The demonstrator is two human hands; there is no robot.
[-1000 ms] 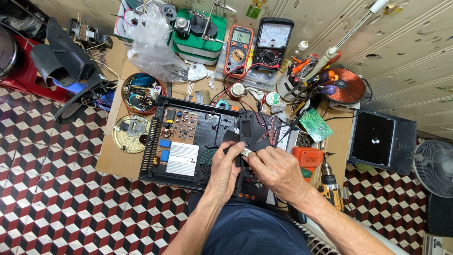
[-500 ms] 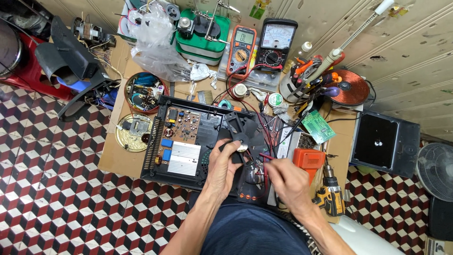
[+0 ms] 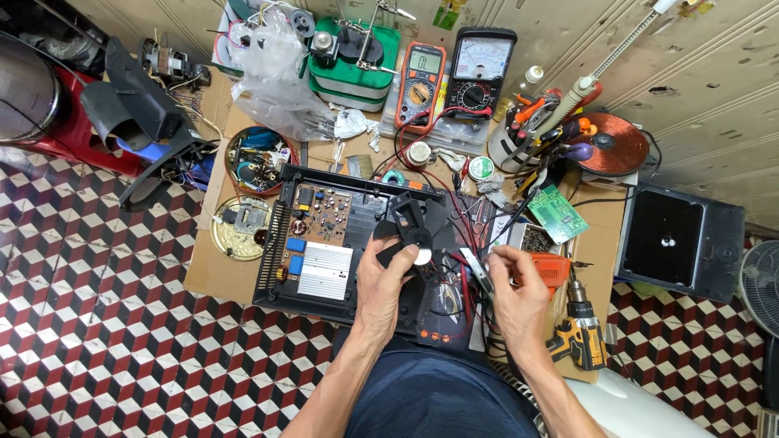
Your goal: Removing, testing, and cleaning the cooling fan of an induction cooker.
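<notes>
An opened black appliance chassis (image 3: 276,259) lies on the low work board, with a brown circuit board (image 3: 323,214) and a silver heat sink (image 3: 324,272) inside it. My left hand (image 3: 388,280) grips a black fan part (image 3: 410,223) over the chassis, thumb and fingers around its lower end. My right hand (image 3: 518,292) is to the right of the chassis and pinches a small silver-tipped tool (image 3: 479,268) beside the red and black wires (image 3: 462,280).
Two multimeters (image 3: 454,77) stand at the back, beside a green box (image 3: 357,61) and a cup of screwdrivers (image 3: 527,134). A copper coil (image 3: 621,146), a green circuit board (image 3: 556,212), a yellow cordless drill (image 3: 580,332) and a black box (image 3: 677,239) lie right. Two round tins (image 3: 247,195) sit left.
My right hand has moved off the chassis to the right with the small tool. My left hand has lifted the black fan part up from the chassis.
</notes>
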